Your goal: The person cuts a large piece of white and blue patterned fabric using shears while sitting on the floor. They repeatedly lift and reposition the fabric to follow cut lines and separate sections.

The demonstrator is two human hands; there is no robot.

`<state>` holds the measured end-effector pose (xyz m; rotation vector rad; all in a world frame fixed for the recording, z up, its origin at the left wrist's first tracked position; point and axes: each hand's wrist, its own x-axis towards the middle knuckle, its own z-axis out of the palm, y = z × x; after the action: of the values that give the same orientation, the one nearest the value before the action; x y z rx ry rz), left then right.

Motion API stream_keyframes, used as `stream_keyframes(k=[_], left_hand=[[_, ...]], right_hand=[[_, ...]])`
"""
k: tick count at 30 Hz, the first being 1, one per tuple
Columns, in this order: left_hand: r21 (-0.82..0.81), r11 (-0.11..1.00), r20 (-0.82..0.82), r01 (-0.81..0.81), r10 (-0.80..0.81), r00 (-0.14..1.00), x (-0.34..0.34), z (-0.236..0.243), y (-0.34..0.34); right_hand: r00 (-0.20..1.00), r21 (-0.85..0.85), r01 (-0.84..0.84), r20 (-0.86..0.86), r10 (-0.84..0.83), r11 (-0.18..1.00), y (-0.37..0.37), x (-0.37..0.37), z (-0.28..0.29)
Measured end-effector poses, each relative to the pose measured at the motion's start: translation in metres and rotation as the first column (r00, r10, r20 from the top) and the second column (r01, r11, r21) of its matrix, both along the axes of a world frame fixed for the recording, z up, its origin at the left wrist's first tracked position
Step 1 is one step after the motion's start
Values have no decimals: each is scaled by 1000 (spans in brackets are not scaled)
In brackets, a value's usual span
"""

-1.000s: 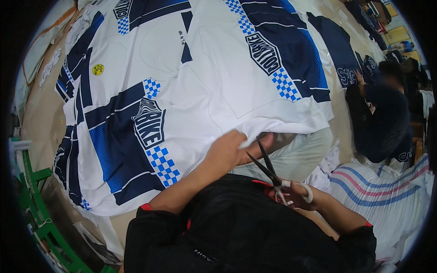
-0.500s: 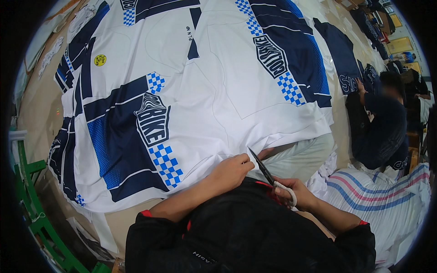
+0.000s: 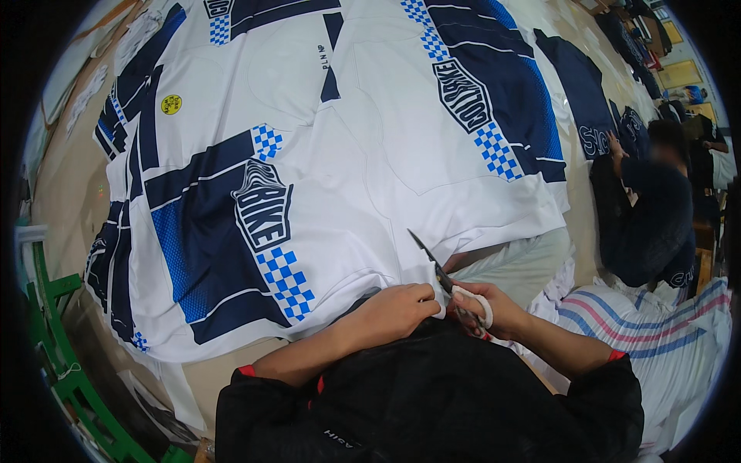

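A large sheet of printed fabric (image 3: 340, 193), white with navy panels and blue checks, spreads in front of me, with thin outlines marked on its white areas. My left hand (image 3: 397, 310) is closed on its near edge, fingers pinching the white cloth close to my body. Just right of it, my right hand (image 3: 490, 307) grips a pair of dark scissors (image 3: 433, 263), its handle wrapped in white. The blades point up and left over the white cloth, and the fabric edge lies against them. Whether the blades are apart cannot be made out.
To the right bulges a white sack (image 3: 633, 328) with blue and pink stripes. Beyond it a person (image 3: 648, 201) in dark clothes bends over navy fabric pieces (image 3: 575, 92). A green frame (image 3: 65, 347) stands at the lower left. Pale cloth (image 3: 517, 266) covers my leg.
The scissors have moved up and left, farther over the cloth. My left hand has come slightly lower, drawing the fabric edge toward me.
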<state>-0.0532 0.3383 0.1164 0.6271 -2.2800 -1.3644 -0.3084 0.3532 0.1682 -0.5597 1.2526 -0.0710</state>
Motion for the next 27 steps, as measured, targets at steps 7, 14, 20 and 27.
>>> stream_keyframes(k=[7, 14, 20, 27], left_hand=[[144, 977, -211, 154, -122, 970, -1, 19, -2], [217, 958, -232, 186, -134, 963, 1, 25, -2], [267, 928, -226, 259, -201, 953, -1, 25, 4], [284, 929, -200, 238, -185, 962, 5, 28, 1]], right_hand=[[963, 72, 270, 3, -271, 960, -21, 12, -19], [999, 12, 26, 29, -27, 1000, -37, 5, -28], [993, -61, 115, -21, -117, 991, -56, 17, -52], [991, -156, 127, -17, -132, 979, -62, 18, -60]])
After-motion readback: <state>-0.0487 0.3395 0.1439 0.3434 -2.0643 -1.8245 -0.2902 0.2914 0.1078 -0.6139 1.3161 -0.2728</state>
